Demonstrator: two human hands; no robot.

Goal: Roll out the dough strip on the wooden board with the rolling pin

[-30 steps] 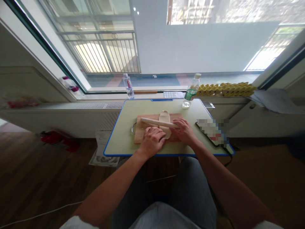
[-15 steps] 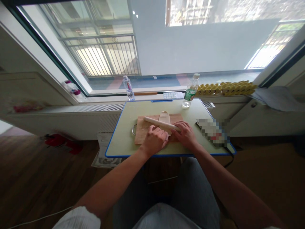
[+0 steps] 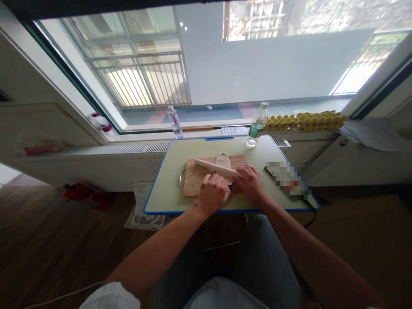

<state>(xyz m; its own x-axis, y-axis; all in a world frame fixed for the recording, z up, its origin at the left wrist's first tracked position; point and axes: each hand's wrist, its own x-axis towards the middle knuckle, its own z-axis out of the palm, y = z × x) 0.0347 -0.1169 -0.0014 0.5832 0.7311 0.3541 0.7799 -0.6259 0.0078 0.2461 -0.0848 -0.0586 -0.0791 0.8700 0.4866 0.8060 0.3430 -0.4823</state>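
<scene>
A pale wooden rolling pin (image 3: 209, 165) lies slantwise across a flattened piece of dough (image 3: 222, 159) on a wooden cutting board (image 3: 192, 182). The pin's right end is under my right hand (image 3: 249, 182), whose fingers are closed around it. My left hand (image 3: 214, 192) is at the near edge of the dough, just below the pin. Its fingers are curled down on the dough there, and the fingertips are partly hidden. The dough's far, rounded end shows beyond the pin.
The board rests on a small blue-edged table (image 3: 161, 193). A green-labelled bottle (image 3: 256, 128) stands at its back right, and a blurred-out flat object (image 3: 288, 180) with a strap lies at the right. Another bottle (image 3: 175, 123) and yellow egg trays (image 3: 305, 121) are by the window.
My left hand has turned slightly and shifted a little to the right along the near edge of the dough. The right hand and rolling pin look almost unmoved; the view has tilted slightly.
</scene>
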